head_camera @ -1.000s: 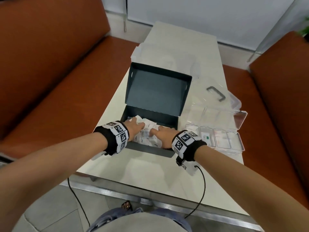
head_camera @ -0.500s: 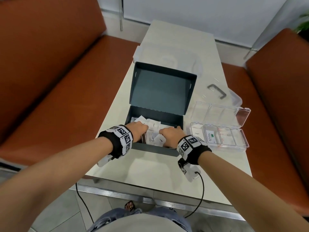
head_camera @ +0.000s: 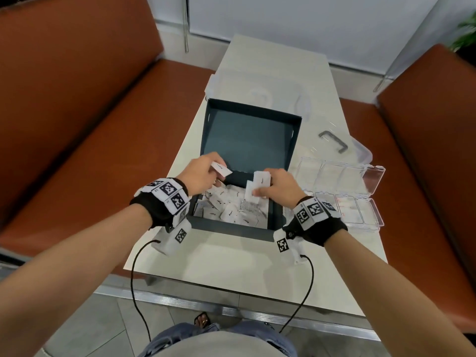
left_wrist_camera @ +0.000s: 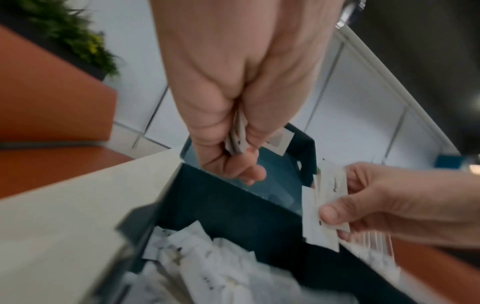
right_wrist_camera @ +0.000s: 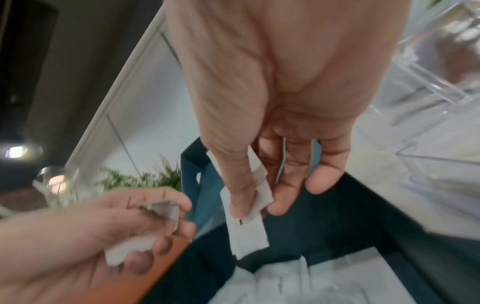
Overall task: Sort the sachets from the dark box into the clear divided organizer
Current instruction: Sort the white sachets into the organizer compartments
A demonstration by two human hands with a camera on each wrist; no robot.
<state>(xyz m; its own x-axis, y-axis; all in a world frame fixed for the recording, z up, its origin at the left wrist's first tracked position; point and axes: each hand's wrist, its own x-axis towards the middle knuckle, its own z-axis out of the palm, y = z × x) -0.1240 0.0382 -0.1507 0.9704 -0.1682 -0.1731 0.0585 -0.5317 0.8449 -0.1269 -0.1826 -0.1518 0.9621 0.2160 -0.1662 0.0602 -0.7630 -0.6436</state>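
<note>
Head view: both hands hang over the open dark cardboard box (head_camera: 233,228), whose floor is heaped with small white paper sachets (head_camera: 229,210). The left hand (head_camera: 199,172) pinches a white sachet or two (head_camera: 222,169) between thumb and fingertips; the right hand (head_camera: 279,188) grips a small fan of several white sachets (head_camera: 257,185) under its thumb. The clear plastic divided organizer (head_camera: 371,217) lies open just to the right of the box on the pale table (head_camera: 231,264), with a few sachets already in its near compartments. This looks like the picking-out step, early in the sort. Next, each handful wants carrying rightward and dropping into its matching compartment without letting loose ones slip.
</note>
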